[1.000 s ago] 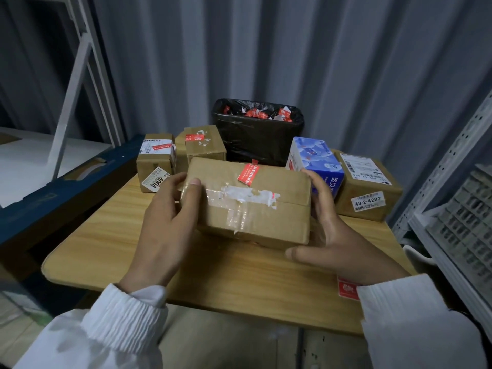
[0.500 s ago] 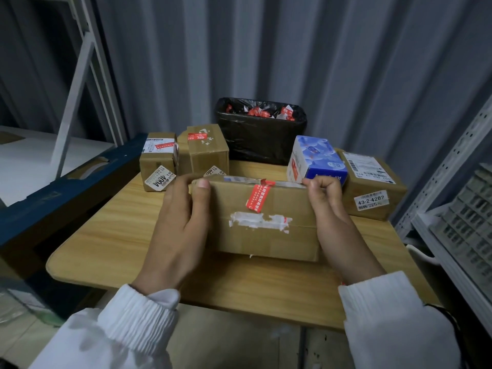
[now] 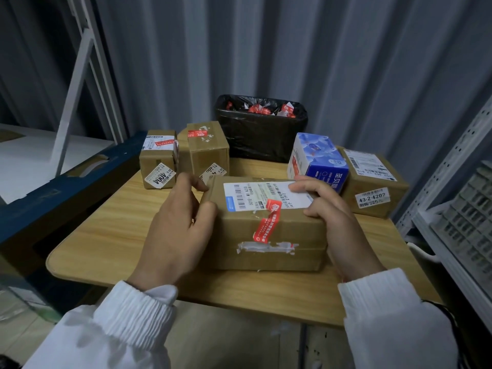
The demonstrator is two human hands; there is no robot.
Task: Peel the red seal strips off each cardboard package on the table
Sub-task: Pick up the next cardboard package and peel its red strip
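1. Two grips hold the cardboard package, which sits mid-tabletop. The left grip curls round its left end. The right grip clamps its right end, fingers across the white label and thumb on the front edge.
2. The red seal strip runs from the label over the front edge and down the near face. Best, I judge, to keep the left grip bracing, free the right, lift the strip's lower end with a nail, and pull low and slowly so it doesn't tear.
3. Against a second ago, the package has rolled toward the person. The taped face, then on top, now faces front, and the label face is up.
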